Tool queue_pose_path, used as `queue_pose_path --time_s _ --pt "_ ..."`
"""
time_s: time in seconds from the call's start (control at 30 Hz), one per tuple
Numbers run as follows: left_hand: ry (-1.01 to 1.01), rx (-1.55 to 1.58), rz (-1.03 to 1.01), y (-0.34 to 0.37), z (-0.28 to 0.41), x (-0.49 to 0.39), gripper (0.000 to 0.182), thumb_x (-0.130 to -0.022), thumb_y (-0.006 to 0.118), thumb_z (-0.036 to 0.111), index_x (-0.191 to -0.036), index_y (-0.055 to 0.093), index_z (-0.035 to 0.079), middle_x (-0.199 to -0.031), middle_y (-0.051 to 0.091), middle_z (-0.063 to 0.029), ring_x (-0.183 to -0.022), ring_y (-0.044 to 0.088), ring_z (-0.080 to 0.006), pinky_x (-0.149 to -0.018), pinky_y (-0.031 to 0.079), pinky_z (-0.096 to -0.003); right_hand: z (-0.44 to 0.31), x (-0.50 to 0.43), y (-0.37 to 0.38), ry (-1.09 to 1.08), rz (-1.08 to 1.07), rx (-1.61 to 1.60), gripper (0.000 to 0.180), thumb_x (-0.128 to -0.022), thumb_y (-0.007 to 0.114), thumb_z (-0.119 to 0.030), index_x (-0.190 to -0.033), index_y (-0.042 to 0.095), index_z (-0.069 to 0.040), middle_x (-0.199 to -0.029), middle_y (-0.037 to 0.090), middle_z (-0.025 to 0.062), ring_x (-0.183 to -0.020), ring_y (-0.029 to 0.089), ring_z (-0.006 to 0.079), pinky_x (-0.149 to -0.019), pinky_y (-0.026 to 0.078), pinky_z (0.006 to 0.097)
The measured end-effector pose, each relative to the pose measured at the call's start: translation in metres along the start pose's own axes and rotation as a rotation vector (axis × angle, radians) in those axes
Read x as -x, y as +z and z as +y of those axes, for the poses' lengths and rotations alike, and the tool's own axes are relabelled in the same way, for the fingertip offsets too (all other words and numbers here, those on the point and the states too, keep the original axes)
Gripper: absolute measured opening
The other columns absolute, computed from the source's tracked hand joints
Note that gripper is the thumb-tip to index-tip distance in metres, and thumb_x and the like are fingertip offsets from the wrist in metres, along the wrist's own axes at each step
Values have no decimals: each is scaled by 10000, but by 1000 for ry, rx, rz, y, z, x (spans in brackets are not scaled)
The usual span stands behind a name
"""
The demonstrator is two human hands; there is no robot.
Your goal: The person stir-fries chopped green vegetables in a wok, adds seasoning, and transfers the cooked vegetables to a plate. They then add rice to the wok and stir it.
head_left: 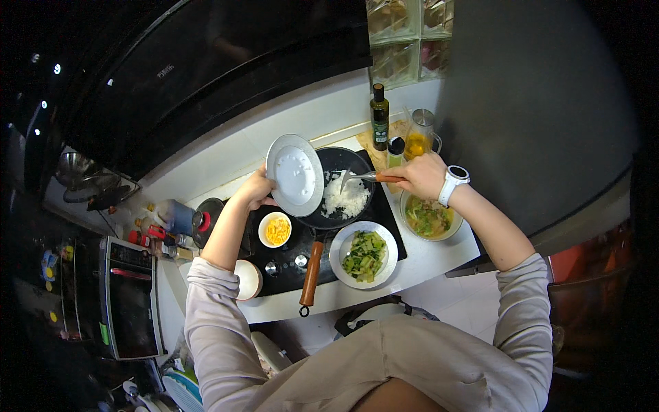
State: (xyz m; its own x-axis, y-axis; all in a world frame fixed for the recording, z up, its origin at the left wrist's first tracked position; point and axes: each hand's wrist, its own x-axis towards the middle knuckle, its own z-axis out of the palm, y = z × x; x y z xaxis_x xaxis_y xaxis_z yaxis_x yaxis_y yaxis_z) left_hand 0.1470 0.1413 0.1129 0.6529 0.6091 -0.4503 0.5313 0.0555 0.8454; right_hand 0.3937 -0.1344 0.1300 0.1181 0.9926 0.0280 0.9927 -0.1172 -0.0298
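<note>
My left hand (254,189) grips the rim of a white plate (295,175), which is tilted over the left side of a black frying pan (334,224) and has only small white bits on it. White rice (346,198) lies in the pan. The wooden handle of a metal spatula (360,176) is in my right hand (425,175), and its blade touches the rice. The pan's wooden handle (311,273) points towards me. Left of it stands a small bowl of chopped yellow food (277,229); to its right is a plate of cooked greens (364,255).
Behind my right hand stand an oil bottle (379,121), a black-capped bottle (396,149) and a glass jug (418,139). A glass bowl of soup (432,219) sits near the right counter edge. A white bowl (248,279) and a lidded pot (207,219) are by my left arm.
</note>
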Motion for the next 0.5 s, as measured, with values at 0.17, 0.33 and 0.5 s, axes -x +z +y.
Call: queue_pose_path --time_s 0.17,0.33,0.5 --pt "39 268 78 -8 -23 25 621 -814 390 -87 -1379 207 96 -1218 456 -206 -977 599 -341 -688 583 -429 -11 9 20 3 -87 44 316 -808 575 -288 -1120 611 -321 -757 656 95 -694 642 274 -600 496 414" --pt "109 772 76 -2 -61 60 664 -789 354 -105 -1385 141 96 -1292 376 -252 -1038 563 -385 -748 575 -434 -36 -10 26 42 -99 -289 308 -840 552 -253 -1145 594 -266 -891 668 86 -785 639 299 -697 505 425" --pt "211 1153 94 6 -105 100 694 -775 406 -104 -1394 176 110 -1348 334 -226 -1173 454 -399 -890 482 -528 -31 -39 16 45 67 -185 313 -838 511 -241 -1138 595 -266 -872 665 115 -783 644 287 -687 513 417"
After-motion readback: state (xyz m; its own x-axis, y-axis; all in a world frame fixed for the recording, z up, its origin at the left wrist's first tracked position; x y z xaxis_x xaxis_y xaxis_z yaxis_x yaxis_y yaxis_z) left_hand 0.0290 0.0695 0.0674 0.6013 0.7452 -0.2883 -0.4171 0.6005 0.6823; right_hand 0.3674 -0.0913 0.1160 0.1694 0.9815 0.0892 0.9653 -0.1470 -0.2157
